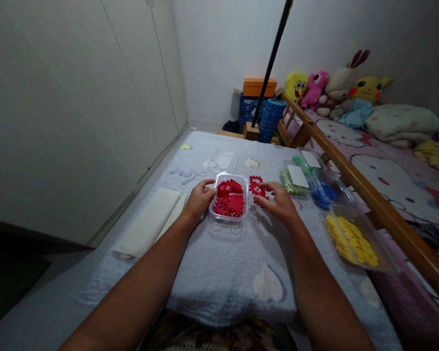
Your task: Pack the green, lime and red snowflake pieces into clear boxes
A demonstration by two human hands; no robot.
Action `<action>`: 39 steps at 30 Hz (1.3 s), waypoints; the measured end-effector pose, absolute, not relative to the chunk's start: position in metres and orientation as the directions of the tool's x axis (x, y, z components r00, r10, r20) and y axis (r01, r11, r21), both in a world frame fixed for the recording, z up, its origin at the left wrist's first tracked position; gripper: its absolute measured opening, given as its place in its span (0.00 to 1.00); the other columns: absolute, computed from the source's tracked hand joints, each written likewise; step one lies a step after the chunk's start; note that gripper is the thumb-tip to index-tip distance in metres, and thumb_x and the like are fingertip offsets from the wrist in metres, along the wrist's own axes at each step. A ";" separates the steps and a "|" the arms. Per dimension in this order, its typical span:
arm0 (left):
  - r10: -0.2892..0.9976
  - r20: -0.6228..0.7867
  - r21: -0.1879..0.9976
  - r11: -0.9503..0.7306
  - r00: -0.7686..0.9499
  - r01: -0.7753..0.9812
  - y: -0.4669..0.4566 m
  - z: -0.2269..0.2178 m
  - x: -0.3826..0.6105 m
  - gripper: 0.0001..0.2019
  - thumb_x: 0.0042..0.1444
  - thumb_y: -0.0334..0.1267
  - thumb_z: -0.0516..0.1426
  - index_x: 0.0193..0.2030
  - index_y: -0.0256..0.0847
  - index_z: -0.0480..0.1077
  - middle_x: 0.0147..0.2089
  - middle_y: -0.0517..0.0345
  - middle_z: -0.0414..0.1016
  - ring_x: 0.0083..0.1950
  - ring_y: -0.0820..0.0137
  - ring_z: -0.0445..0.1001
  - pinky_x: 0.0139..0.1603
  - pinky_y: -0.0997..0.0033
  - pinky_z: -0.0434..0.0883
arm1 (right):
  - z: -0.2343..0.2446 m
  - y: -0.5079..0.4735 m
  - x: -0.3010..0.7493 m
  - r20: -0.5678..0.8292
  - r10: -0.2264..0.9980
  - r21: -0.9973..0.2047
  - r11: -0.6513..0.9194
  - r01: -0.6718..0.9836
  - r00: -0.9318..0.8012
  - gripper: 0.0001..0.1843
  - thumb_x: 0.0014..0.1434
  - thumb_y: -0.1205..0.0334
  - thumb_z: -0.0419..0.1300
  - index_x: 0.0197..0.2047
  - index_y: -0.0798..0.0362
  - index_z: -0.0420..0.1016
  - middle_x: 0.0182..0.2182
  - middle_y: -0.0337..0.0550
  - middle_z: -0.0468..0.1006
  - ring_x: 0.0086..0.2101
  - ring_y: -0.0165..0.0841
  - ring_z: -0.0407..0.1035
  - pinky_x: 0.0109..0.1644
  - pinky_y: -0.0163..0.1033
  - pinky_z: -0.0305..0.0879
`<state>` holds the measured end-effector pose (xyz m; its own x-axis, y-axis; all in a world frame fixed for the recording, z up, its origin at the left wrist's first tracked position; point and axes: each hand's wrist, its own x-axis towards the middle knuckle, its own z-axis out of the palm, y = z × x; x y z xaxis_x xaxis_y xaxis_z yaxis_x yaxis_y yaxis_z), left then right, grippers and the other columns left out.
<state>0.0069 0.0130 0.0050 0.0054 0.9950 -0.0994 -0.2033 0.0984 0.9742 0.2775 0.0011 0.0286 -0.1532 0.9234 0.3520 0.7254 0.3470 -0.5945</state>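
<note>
A clear plastic box [229, 216] full of red building pieces [229, 198] sits on the pale blue quilt in front of me. My left hand [199, 199] curls round the box's left side and grips its rim. Just right of the box, my right hand [279, 201] pinches a flat assembly of red pieces [256, 187] that rests on the quilt.
A clear lid [223, 161] lies behind the box. To the right stand boxes of green pieces [293, 181], blue pieces [325, 192] and yellow pieces [352, 242]. A folded white cloth [149, 222] lies left. A wooden bed rail [366, 197] runs along the right; plush toys [336, 85] sit beyond.
</note>
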 end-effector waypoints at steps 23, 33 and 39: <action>0.995 -0.102 0.977 0.101 0.000 -0.187 0.013 0.008 0.008 0.27 0.43 0.44 0.66 0.51 0.37 0.70 0.21 0.73 0.61 0.21 0.76 0.59 0.24 0.75 0.54 | 0.038 0.021 0.244 0.316 0.928 -0.482 0.335 0.809 -0.196 0.14 0.62 0.60 0.63 0.51 0.49 0.80 0.56 0.51 0.79 0.57 0.46 0.69 0.63 0.53 0.60; 0.996 -0.090 0.976 0.090 0.008 -0.199 0.013 0.007 0.008 0.27 0.43 0.44 0.66 0.51 0.37 0.70 0.20 0.74 0.59 0.20 0.77 0.57 0.24 0.75 0.52 | 0.016 0.018 0.297 0.096 0.993 -0.308 0.095 0.947 -0.069 0.22 0.55 0.58 0.70 0.53 0.53 0.80 0.48 0.54 0.80 0.50 0.46 0.74 0.55 0.48 0.67; 0.996 -0.086 0.979 0.086 0.009 -0.186 0.015 0.001 0.006 0.28 0.43 0.45 0.67 0.52 0.37 0.71 0.20 0.74 0.61 0.20 0.77 0.57 0.23 0.75 0.53 | 0.014 0.013 0.292 0.031 0.990 -0.237 0.139 0.962 -0.135 0.14 0.58 0.60 0.68 0.48 0.54 0.79 0.41 0.47 0.79 0.41 0.38 0.72 0.47 0.39 0.64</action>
<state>0.0063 0.0149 0.0015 0.0088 0.9963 -0.0856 -0.1857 0.0857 0.9789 0.2920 0.0135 0.0138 -0.1353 0.9903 0.0305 0.9615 0.1386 -0.2372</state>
